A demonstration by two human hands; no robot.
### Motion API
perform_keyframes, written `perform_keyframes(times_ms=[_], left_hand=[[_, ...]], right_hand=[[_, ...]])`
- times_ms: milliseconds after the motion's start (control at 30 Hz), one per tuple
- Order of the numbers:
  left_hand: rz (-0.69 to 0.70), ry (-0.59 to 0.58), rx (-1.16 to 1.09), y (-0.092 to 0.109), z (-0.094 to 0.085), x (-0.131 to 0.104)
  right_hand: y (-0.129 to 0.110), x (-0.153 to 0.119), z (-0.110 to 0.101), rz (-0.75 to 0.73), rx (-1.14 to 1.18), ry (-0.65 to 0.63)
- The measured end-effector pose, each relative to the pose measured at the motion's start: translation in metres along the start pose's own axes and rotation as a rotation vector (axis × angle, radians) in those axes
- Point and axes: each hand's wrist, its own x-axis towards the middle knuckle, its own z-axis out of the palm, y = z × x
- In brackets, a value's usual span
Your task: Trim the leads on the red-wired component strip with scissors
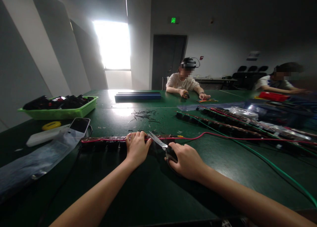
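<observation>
My left hand (137,149) is closed over a long black strip (109,145) that lies crosswise on the table, its thumb towards the scissors. A red wire (201,133) runs along the strip's top and trails away to the right. Scissors (160,143) with black handles sit in my right hand (188,161), fingers wrapped through the loops. Their blades look slightly parted and point up and left, the tips close to my left thumb, over the strip. Whether the blades touch anything there, I cannot tell. A small yellow piece (180,136) shows at the strip's right part.
Dark clippings (145,115) lie beyond the strip. At left are a green basket (59,113) of black parts, a phone (79,125) and a plastic bag (47,154). More wired strips (223,126) and a green wire (269,162) lie right. Two people sit across the table.
</observation>
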Motion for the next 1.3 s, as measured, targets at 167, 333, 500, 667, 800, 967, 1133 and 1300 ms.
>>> perform_keyframes(times_ms=[167,333,500,667,800,967,1133,1300], left_hand=[[0.005,-0.009,-0.004,-0.0026,0.0015,0.0004],[0.019,-0.009,-0.007,-0.0032,0.001,0.0],[0.017,-0.017,0.026,-0.0005,-0.0013,-0.0006],[0.001,-0.023,0.027,0.0017,-0.003,-0.001],[-0.007,-0.028,0.013,0.0023,-0.0038,-0.0007],[-0.019,-0.027,-0.002,0.0029,-0.004,-0.0002],[-0.022,-0.029,-0.019,0.0032,-0.0051,-0.0001],[-0.023,-0.03,-0.025,0.0032,-0.0063,-0.0003]], right_hand=[[0.0002,0.0003,0.0001,-0.004,0.002,0.0],[0.0005,0.0003,0.0002,-0.002,0.01,0.004],[0.0017,0.0005,0.0026,-0.009,0.001,0.007],[0.0026,0.0006,0.0043,-0.022,0.0,0.015],[0.0024,0.0003,0.0041,-0.015,-0.003,0.013],[0.0017,0.0006,0.0037,-0.005,-0.009,0.02],[0.0012,0.0007,0.0039,-0.001,-0.004,0.018],[0.0023,-0.0006,0.0046,-0.013,0.004,0.019]])
